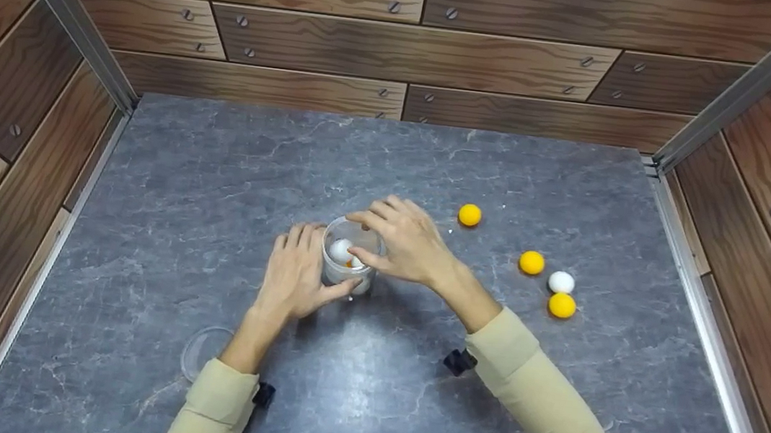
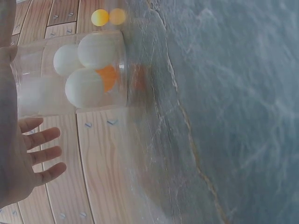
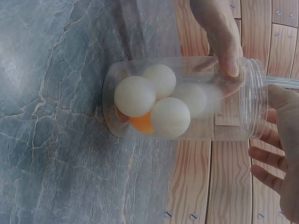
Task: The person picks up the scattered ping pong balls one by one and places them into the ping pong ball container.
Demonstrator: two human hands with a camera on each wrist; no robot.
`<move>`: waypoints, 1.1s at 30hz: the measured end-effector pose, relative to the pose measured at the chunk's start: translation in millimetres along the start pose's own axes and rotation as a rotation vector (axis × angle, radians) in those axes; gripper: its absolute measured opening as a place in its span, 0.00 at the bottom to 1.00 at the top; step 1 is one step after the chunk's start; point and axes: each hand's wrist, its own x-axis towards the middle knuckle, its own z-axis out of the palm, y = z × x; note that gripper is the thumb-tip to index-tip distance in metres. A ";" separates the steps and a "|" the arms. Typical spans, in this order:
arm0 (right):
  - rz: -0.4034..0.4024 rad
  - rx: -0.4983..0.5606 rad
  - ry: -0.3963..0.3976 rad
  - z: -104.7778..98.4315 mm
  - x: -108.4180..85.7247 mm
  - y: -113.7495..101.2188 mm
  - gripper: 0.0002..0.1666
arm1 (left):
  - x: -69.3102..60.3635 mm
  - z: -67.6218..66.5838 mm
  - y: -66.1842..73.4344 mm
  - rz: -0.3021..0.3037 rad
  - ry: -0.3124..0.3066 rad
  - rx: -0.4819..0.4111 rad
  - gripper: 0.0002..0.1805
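A clear plastic jar (image 3: pixel 224 128) with a threaded rim stands upright on the table. Inside are several white balls (image 3: pixel 135 96) and an orange ball (image 3: pixel 141 122); one blurred white ball (image 3: pixel 193 100) is above the others. My left hand (image 1: pixel 296 272) holds the jar from its left side, thumb across the near wall, fingers along the far left. Over the mouth at the right is my right hand (image 1: pixel 406 241), its fingers spread and holding no ball. Its thumb and fingertips are at the rim.
Three orange balls (image 1: pixel 470 215) and a white ball (image 1: pixel 561 282) lie right of the jar. A clear round lid (image 1: pixel 190 354) lies beside my left forearm, partly hidden. Wood-patterned walls (image 1: pixel 304 40) bound the grey marbled table (image 1: pixel 254 158) at the back and sides.
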 end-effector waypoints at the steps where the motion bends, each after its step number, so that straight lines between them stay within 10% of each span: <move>1: -0.001 -0.005 -0.002 0.1 0.0 0.0 0.27 | 0.0 0.1 0.0 0.000 -0.001 -0.001 0.54; 33: -0.079 0.011 0.114 -4.1 -15.9 10.7 0.27 | 0.2 -0.8 0.0 -0.007 -0.017 -0.023 0.53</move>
